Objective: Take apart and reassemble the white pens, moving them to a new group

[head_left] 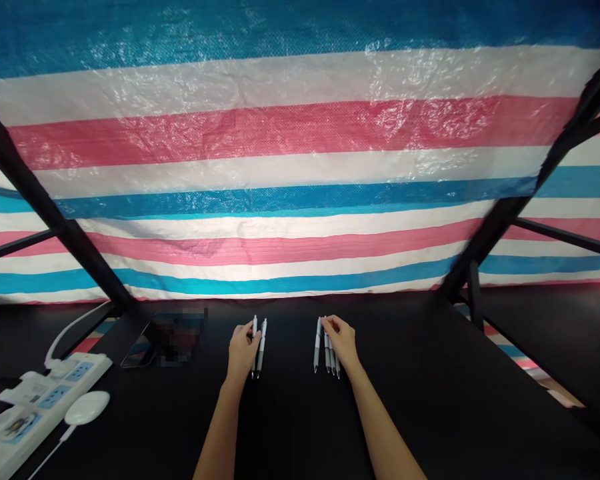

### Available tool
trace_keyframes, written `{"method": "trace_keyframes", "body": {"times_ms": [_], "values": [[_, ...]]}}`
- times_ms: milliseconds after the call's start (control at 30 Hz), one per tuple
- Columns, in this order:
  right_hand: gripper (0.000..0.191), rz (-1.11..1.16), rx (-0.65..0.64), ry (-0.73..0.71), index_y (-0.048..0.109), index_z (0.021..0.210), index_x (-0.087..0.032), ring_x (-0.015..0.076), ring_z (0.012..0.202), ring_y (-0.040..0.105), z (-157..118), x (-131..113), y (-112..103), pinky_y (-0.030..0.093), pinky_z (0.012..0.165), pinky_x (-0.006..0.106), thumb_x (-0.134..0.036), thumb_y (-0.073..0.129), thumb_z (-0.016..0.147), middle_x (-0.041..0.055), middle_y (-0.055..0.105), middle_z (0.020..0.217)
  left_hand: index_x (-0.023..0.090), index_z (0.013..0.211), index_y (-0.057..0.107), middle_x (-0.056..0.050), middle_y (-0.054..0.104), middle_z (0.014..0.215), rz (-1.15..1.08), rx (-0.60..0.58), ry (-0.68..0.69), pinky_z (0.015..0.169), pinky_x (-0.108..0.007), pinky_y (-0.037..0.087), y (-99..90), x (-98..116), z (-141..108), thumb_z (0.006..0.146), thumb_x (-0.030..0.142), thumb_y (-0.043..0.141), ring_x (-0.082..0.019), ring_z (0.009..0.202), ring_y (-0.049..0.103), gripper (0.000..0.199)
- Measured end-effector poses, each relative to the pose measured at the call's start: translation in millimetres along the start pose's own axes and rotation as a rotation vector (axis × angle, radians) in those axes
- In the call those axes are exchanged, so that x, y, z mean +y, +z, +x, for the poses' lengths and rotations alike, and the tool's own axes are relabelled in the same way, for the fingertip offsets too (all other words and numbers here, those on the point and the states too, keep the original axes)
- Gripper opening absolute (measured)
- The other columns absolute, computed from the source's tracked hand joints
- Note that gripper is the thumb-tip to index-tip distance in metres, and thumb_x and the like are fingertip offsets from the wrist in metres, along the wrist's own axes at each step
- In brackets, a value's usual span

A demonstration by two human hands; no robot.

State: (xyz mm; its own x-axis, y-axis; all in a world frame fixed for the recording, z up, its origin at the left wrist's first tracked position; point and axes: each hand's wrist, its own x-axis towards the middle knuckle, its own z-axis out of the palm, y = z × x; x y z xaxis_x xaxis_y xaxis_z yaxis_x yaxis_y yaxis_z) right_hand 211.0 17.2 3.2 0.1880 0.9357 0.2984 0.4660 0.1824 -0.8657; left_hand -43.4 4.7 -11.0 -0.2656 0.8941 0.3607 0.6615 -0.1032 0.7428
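On the black table [430,347], left hand [242,350] grips two pens [263,347], right hand [341,340] four pens [317,347].

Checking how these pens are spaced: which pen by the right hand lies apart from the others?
The leftmost pen by the right hand: a gap separates it from the other three pens, which lie close together.

Head-worn cam looks fwd & down at L hand [243,351], R hand [341,342], black table [420,400].
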Motion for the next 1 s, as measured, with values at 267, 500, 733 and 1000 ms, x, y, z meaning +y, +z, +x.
{"method": "trace_keyframes", "body": {"times_ms": [267,500,733,1000], "values": [[0.037,-0.295,-0.065,-0.105,0.063,0.069,-0.021,0.0174,0.067,0.056,-5.3,-6.5,1.9,0.031,0.077,0.033,-0.049,0.043,0.084,-0.0005,0.062,0.063,0.019,0.089,0.066,-0.001,0.057,0.068,0.032,-0.033,0.026,0.056,-0.027,0.042,-1.7,-0.2,-1.4,0.076,0.034,0.053,-0.014,0.054,0.051,0.024],[0.024,-0.474,-0.039,-0.225,0.061,0.068,-0.020,0.0172,0.071,0.053,-9.8,-9.0,1.7,0.027,0.079,0.033,-0.034,0.048,0.084,-0.0015,0.058,0.061,0.018,0.083,0.066,-0.002,0.056,0.070,0.108,-0.061,0.046,0.055,-0.027,0.043,-1.8,2.4,-2.2,0.079,0.039,0.047,-0.014,0.054,0.052,0.028],[0.016,-0.521,-0.093,-0.257,0.062,0.073,-0.021,0.0182,0.073,0.052,-12.8,-19.2,3.3,0.026,0.077,0.032,-0.030,0.053,0.082,-0.0010,0.060,0.063,0.018,0.084,0.066,-0.002,0.055,0.072,0.104,-0.043,0.055,0.053,-0.027,0.044,-1.3,4.9,-2.8,0.075,0.044,0.053,-0.014,0.053,0.051,0.030],[0.014,-0.547,-0.161,-0.231,0.062,0.075,-0.022,0.0188,0.075,0.053,-14.4,-23.5,3.6,0.026,0.078,0.033,-0.031,0.054,0.082,-0.0005,0.059,0.062,0.017,0.082,0.064,-0.002,0.055,0.074,0.140,-0.039,0.068,0.055,-0.027,0.043,1.3,4.8,-4.7,0.078,0.041,0.051,-0.014,0.055,0.051,0.028]]}}
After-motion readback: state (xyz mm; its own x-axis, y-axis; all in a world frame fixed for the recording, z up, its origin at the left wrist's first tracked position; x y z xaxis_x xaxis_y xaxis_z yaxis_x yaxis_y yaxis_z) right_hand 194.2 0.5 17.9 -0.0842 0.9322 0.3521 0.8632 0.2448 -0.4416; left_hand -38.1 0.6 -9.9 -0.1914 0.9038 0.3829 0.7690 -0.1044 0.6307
